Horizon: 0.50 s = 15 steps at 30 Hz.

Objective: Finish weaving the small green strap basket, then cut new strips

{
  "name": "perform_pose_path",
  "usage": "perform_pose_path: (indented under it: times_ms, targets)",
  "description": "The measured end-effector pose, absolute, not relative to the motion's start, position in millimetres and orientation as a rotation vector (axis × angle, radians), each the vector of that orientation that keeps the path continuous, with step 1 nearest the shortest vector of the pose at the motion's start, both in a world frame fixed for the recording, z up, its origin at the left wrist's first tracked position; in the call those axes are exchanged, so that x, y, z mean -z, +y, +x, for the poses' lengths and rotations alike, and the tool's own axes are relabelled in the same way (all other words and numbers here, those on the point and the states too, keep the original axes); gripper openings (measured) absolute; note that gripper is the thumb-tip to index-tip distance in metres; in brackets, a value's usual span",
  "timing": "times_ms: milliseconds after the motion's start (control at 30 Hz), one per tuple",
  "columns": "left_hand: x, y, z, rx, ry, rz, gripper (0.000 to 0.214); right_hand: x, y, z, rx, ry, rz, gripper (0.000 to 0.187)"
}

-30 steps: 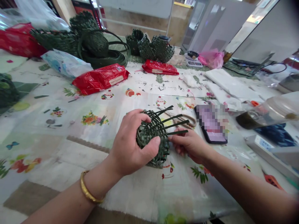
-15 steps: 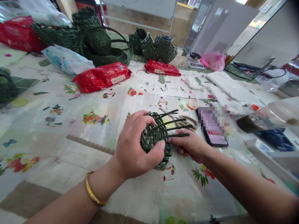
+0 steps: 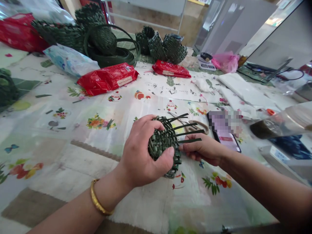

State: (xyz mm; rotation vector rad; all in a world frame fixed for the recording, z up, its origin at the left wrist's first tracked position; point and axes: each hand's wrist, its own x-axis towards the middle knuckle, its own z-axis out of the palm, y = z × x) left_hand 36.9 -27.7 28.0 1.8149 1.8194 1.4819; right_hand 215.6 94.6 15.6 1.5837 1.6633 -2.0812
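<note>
A small dark green woven basket (image 3: 162,143) is in the grip of my left hand (image 3: 140,152), with the fingers over its far side and the thumb pressed on its near side. Several loose green strips (image 3: 191,132) stick out to the right from its edge. My right hand (image 3: 206,150) is closed in a pinch at that edge, just below the lowest strip. What its fingertips hold is hidden. Behind the strips lie scissors (image 3: 203,128) with beige handles, partly covered. A phone (image 3: 225,133) rests to the right of them.
Red packets (image 3: 108,78) and a blue-white bag (image 3: 70,61) lie farther back. Behind them are woven baskets (image 3: 168,48) and a coil of green strip (image 3: 117,58). At the right stand a clear container (image 3: 280,122) with dark contents and a small scale (image 3: 206,65).
The view has shifted slightly, so most things appear a little farther right. Both hands keep nearly the same pose on the basket, with the right fingertips marginally farther from its edge.
</note>
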Motion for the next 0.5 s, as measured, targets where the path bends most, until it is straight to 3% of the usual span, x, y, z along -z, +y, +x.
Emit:
perform_pose_path:
  times_ms: [500]
  targets:
    - [-32.2,-24.6,38.4,-1.440,1.805,1.887,0.031,-12.5,94.9,210.1,1.939,1.703,1.614,0.023]
